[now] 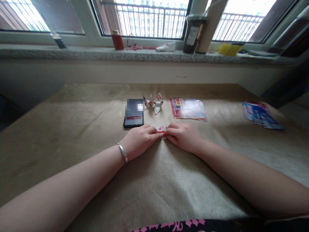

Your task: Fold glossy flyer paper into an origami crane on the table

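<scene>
Between my two hands lies a small folded piece of printed paper (161,129), white with red marks, on the brown table covering. My left hand (141,138), with a silver bangle at the wrist, pinches its left side. The fingers of my right hand (182,135) are closed on its right side. Much of the paper is hidden under the fingers. Just beyond my left hand is a black phone (134,112), its screen lit and partly blurred. Folded paper figures (154,102) with pointed tips stand beside the phone.
A stack of printed leaflets (188,109) lies beyond my right hand. More blue leaflets (262,114) are fanned out at the far right of the table (96,180). Along the windowsill (91,54) stand a red container (117,40), a dark jar (194,33) and a yellow item (230,49).
</scene>
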Demonstrator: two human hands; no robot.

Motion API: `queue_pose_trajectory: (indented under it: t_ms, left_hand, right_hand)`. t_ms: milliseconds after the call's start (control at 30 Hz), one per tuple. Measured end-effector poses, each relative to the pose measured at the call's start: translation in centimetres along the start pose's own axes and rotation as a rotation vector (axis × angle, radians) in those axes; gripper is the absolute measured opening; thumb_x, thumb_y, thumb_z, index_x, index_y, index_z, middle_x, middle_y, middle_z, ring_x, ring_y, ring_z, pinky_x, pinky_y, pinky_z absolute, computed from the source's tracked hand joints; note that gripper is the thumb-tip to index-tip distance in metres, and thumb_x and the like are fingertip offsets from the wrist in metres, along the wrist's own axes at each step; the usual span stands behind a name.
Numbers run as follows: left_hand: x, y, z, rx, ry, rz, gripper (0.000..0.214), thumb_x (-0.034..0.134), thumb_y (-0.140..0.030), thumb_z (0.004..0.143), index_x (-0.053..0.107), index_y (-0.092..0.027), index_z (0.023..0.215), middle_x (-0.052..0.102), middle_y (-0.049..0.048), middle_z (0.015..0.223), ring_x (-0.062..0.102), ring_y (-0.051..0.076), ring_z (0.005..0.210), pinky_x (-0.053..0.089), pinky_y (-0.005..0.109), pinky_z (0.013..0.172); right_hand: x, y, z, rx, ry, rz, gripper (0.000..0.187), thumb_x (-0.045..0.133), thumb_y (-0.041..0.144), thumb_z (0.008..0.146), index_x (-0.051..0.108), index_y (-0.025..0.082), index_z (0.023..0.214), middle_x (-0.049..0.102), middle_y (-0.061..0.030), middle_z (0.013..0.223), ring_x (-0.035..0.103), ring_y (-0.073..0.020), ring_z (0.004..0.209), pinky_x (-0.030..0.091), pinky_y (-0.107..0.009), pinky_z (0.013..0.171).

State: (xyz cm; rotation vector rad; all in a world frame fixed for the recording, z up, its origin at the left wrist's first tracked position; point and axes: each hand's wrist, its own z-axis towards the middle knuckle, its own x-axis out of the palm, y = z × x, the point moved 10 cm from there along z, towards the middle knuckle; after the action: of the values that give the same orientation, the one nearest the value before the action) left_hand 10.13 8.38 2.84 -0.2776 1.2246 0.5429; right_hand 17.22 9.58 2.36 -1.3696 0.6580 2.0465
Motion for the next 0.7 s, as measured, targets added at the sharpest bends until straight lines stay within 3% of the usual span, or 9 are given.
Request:
queue_pose_trajectory:
  t_ms: [233, 700]
  left_hand:
    - [-0.1, 0.3, -0.2, 0.021, -0.043, -0.072, 0.023, 0.045, -0.024, 0.093, 0.064, -0.024, 0.106, 0.065, 0.0018, 0.097, 0.06, 0.011, 0.078, 0.049, 0.022, 0.067]
    - [0.3, -0.8, -0.1, 0.091, 0.004, 0.103, 0.024, 0.045, -0.023, 0.093, 0.062, -0.02, 0.11, 0.065, 0.0039, 0.092, 0.058, 0.015, 0.083, 0.05, 0.024, 0.067]
  right_hand:
    - [0.3, -0.8, 0.2, 0.11, 0.017, 0.049, 0.016, 0.053, 0.022, 0.083, 0.069, 0.02, 0.085, 0.066, -0.004, 0.085, 0.058, -0.014, 0.074, 0.038, -0.024, 0.066]
    - [0.3, -0.7, 0.3, 0.122, 0.054, 0.034, 0.017, 0.053, 0.024, 0.083, 0.07, 0.02, 0.084, 0.066, -0.0043, 0.086, 0.058, -0.0145, 0.075, 0.037, -0.025, 0.065]
